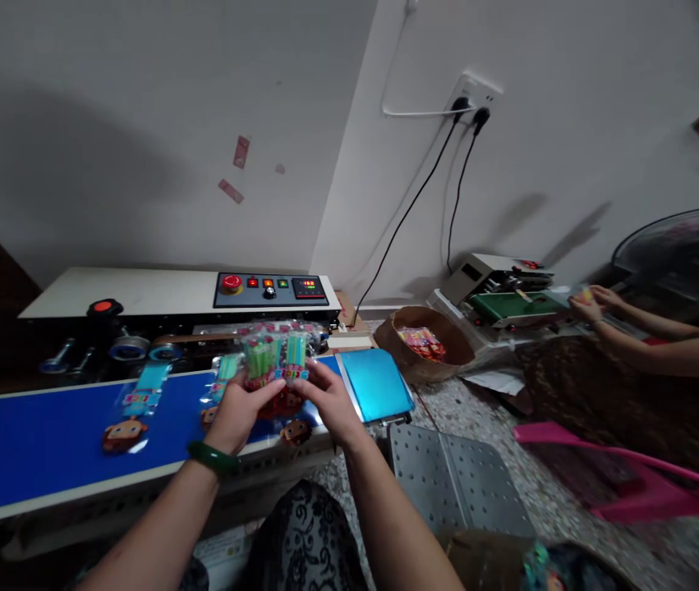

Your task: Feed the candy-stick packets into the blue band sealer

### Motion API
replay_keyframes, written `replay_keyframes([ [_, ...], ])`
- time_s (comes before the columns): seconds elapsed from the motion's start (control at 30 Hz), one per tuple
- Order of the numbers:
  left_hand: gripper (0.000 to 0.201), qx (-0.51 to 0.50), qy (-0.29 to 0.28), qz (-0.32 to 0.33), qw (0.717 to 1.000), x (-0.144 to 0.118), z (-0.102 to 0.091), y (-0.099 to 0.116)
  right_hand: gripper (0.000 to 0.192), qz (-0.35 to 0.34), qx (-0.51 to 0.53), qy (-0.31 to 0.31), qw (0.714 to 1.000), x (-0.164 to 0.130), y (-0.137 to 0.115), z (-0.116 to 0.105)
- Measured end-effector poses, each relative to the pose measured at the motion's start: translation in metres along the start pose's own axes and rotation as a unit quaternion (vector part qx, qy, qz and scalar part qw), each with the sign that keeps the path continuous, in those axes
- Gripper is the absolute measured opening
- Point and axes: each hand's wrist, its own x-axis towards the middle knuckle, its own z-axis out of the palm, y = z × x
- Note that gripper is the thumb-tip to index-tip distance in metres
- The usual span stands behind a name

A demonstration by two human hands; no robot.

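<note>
My left hand and my right hand both hold a bunch of clear packets filled with green and pink sticks, just above the blue conveyor belt. A green bangle sits on my left wrist. One similar packet with a cartoon head lies flat on the belt to the left, and another packet lies close by my left hand. More cartoon-head ends show under my hands.
The sealing machine with its control panel stands behind the belt. A blue tray, a perforated metal plate and a brown basket of packets lie right. Another person's hands work at a second sealer. A pink stool stands nearby.
</note>
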Motion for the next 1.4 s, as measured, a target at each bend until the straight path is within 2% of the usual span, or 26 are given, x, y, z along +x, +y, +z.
replay_keyframes([
  [0.07,0.042,0.028,-0.021,-0.001,0.999,0.000,0.001,-0.003,0.028,-0.032,-0.012,0.066,0.997,0.003,-0.002,-0.002],
  [0.17,0.041,0.051,-0.001,-0.010,0.999,0.001,0.003,-0.006,0.023,-0.044,0.005,0.160,0.986,0.003,-0.002,-0.003],
  [0.23,0.042,0.046,0.011,-0.017,0.999,0.001,0.004,-0.007,0.026,-0.035,0.031,0.160,0.986,0.002,-0.001,-0.001],
  [0.33,0.044,0.029,-0.003,-0.024,0.999,0.000,0.005,-0.007,0.032,-0.022,0.052,0.133,0.990,0.000,0.001,0.001],
  [0.47,0.041,0.050,0.006,-0.018,0.999,0.000,0.004,-0.008,0.024,-0.050,0.049,0.246,0.967,-0.003,0.001,-0.008],
  [0.53,0.042,0.053,0.010,-0.009,0.999,0.001,0.004,-0.009,0.025,-0.053,0.076,0.266,0.959,-0.006,0.001,-0.011],
  [0.67,0.044,0.031,-0.006,-0.016,0.999,0.001,0.005,-0.012,0.035,-0.027,0.135,0.188,0.973,-0.010,0.005,-0.004],
  [0.7,0.043,0.029,-0.008,-0.019,0.999,0.000,0.006,-0.012,0.034,-0.034,0.132,0.187,0.973,-0.009,0.006,-0.003],
  [0.73,0.042,0.030,-0.005,-0.024,0.999,0.000,0.006,-0.011,0.032,-0.048,0.127,0.204,0.969,-0.008,0.007,-0.003],
  [0.83,0.039,0.036,0.023,-0.034,0.999,0.001,0.004,-0.008,0.033,-0.080,0.106,0.315,0.940,-0.001,0.008,-0.018],
  [0.9,0.038,0.033,0.035,-0.033,0.998,0.002,0.000,-0.005,0.036,-0.028,0.081,0.346,0.934,0.005,0.007,-0.037],
  [1.0,0.037,0.018,0.036,-0.030,0.999,0.003,-0.006,-0.001,0.028,0.100,0.018,0.293,0.951,0.014,0.007,-0.063],
  [1.1,0.036,-0.003,0.039,-0.031,0.999,0.003,-0.007,0.002,0.018,0.148,-0.024,0.236,0.960,0.026,0.007,-0.074],
  [1.27,0.038,-0.032,0.045,-0.030,0.998,0.004,-0.004,0.005,0.018,0.139,-0.045,0.213,0.966,0.042,0.004,-0.066],
  [1.33,0.037,-0.050,0.043,-0.020,0.998,0.005,-0.004,0.005,0.023,0.084,-0.057,0.220,0.970,0.037,0.002,-0.054],
  [1.4,0.035,-0.068,0.038,-0.013,0.997,0.006,-0.004,0.004,0.030,0.036,-0.055,0.167,0.984,0.024,0.003,-0.037],
])
